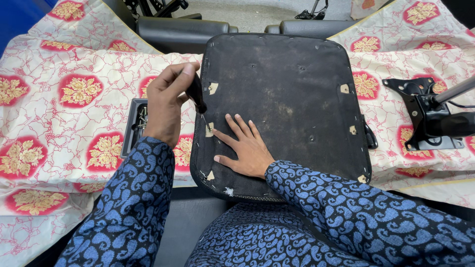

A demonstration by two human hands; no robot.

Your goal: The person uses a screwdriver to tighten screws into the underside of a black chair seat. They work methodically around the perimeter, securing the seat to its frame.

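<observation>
fingers (pixel 180 74) of the left hand (pixel 166 106) curled tight round a black tool handle (pixel 196 91), tip pressed down at the left edge of the seat pad (pixel 287 99). looks like a staple or a small tab being pried there, though too small to tell for sure. right hand (pixel 247 148) flat and open on the pad, fingers spread, holding nothing, just pushing down to keep it from sliding.

seat pad lying upside down, black and dusty, partly on the lap and partly on the flowery cloth (pixel 74 99). small grey tray (pixel 136 123) with metal bits just beside the left hand. black metal chair plate (pixel 420 116) well apart, off to the right.

to do this well: keep the tool low and nearly flat, slide the tip under, then lift slowly. keep the flat hand close but never in front of the tip, in case of a slip. press down hard enough so the pad stays put.
</observation>
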